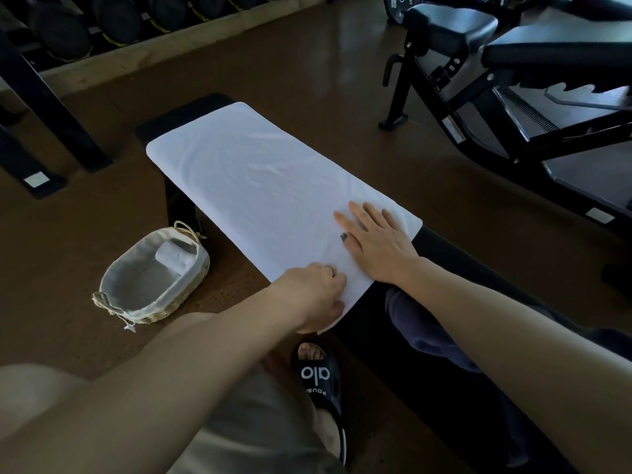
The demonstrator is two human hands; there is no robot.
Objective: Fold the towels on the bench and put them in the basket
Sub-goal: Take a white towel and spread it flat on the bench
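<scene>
**White towel spread on the bench, both hands at its near end**

From my remote seat I see a long white terry towel lying flat along the black padded workout bench, covering most of its top, with a few shallow wrinkles across the middle. My right hand lies flat on the towel's near right part, fingers straight and spread, palm down, dark polish showing on the thumbnail. My left hand is at the near left corner, fingers curled over the towel's edge where the cloth hangs off the bench side; it appears to pinch that corner, though the fingertips are partly hidden.

On the brown floor left of the bench stands an oval woven wicker basket with a pale cloth liner. Inside it, at the far end, sits one small rolled white towel.

Below the left hand I see a foot in a dark slide sandal with white lettering. A black adjustable bench frame stands to the far right, and a rack of dark dumbbells runs along the far left.
</scene>
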